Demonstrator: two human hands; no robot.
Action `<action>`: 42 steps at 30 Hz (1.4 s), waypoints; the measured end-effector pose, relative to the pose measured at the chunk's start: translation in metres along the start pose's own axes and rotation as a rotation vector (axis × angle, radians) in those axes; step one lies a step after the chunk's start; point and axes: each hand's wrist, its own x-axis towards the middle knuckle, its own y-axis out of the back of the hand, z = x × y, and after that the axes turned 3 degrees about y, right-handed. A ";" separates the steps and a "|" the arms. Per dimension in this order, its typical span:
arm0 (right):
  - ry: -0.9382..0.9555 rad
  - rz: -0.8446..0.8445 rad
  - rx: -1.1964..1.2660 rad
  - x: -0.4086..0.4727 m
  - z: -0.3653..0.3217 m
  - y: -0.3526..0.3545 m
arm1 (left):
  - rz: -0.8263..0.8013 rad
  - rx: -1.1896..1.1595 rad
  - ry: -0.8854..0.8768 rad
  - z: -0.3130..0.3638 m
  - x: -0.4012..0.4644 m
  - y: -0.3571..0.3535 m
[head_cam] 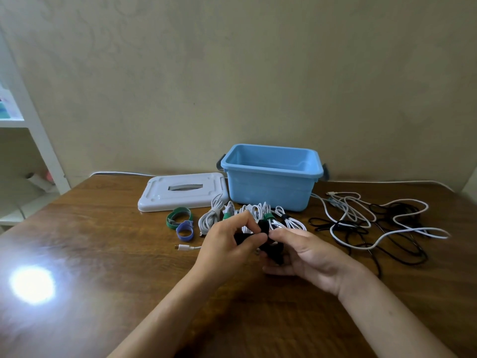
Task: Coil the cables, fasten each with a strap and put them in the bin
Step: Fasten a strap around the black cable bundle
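Both my hands meet over the middle of the table. My left hand (227, 244) pinches a black strap (263, 226) that wraps a black coiled cable (274, 251), and my right hand (307, 250) grips that coil from the right. Behind them lie several white coiled cables (210, 218), some bound with green straps. The blue bin (271, 187) stands at the back, and I see nothing inside it. To its right sprawl loose white cables (361, 215) and loose black cables (402, 254). A green strap (178, 217) and a purple strap (184, 229) lie at the left.
The bin's white lid (178, 192) lies flat to the left of the bin. A white cable plug (184, 247) pokes out by my left hand. A white shelf (31, 140) stands at far left. A lamp's glare (32, 284) marks the wooden table (103, 228).
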 end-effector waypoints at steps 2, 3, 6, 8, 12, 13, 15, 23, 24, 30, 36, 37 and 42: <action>0.019 -0.009 -0.042 0.001 0.001 0.002 | -0.009 -0.047 0.010 -0.001 0.001 0.000; 0.037 -0.015 -0.074 0.002 0.001 0.002 | -0.010 -0.084 0.018 0.000 0.001 0.000; 0.114 -0.007 -0.220 0.003 0.002 0.003 | -0.010 -0.191 0.050 0.001 0.001 0.002; 0.194 0.016 -0.365 0.002 0.001 0.003 | -0.017 -0.227 0.065 0.002 0.001 0.003; 0.275 0.042 -0.401 0.003 0.000 0.001 | 0.007 -0.239 0.061 -0.001 0.002 0.004; 0.285 0.051 -0.391 0.004 0.001 0.001 | 0.015 -0.239 0.060 -0.002 0.003 0.003; 0.312 0.072 -0.394 0.007 0.003 0.001 | 0.026 -0.240 0.060 -0.003 0.003 0.003; 0.439 0.126 -0.512 0.007 0.004 -0.002 | 0.051 -0.285 0.079 -0.004 0.004 0.004; 0.443 0.123 -0.509 0.007 0.005 -0.003 | 0.048 -0.286 0.081 -0.005 0.004 0.004; 0.506 0.156 -0.576 0.006 0.005 -0.002 | 0.056 -0.302 0.098 -0.006 0.004 0.005; 0.527 0.188 -0.573 0.007 0.010 -0.007 | 0.009 -0.293 0.099 -0.002 0.004 0.006; 0.538 0.194 -0.587 0.006 0.009 -0.007 | -0.006 -0.294 0.105 -0.002 0.004 0.006; 0.563 0.210 -0.689 0.007 0.007 -0.002 | -0.160 -0.284 0.165 0.000 0.006 0.010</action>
